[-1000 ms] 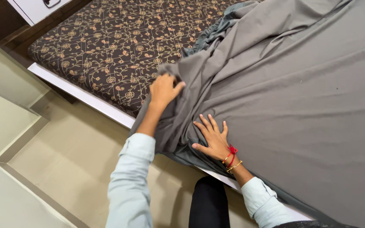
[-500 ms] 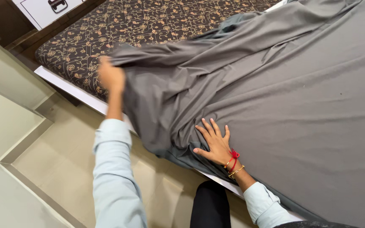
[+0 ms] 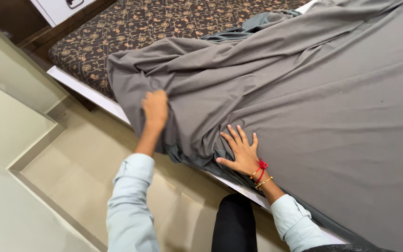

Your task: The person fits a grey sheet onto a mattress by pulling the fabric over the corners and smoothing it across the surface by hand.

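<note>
- Spreading a grey bedsheet (image 3: 304, 93) over a mattress (image 3: 131, 32) with a dark brown floral cover; we are working from the long side of the bed, standing on the beige tiled floor (image 3: 71, 168).
- We are closing our left hand (image 3: 155, 106) on a bunched fold of the sheet near its leading edge, fingers curled into the cloth; the hand is sitting right at the bed's side edge, over the white bed frame (image 3: 85, 91).
- We are pressing our right hand (image 3: 241, 151) flat on the sheet, fingers spread, palm down, gripping nothing; it is pinning the cloth just inside the bed edge. A red thread and a gold bangle are showing on that wrist.
- Done so far, as we are judging it: the sheet is already covering most of the mattress on the right and middle of the view, lying fairly smooth there with only shallow creases.
- Left to do, as we are judging it: the far-left end of the mattress is still bare, the floral pattern showing up to the corner near a white drawer front (image 3: 66, 5).
- The sheet's front edge is lying heaped in thick folds between our two hands and up toward the top of the view, where a crumpled part is sitting on the bare mattress.
- A strip of sheet is hanging over the near side, below our right hand; we cannot tell whether any corner is tucked.
- We are putting this at past halfway, with the last end and the smoothing still open.
</note>
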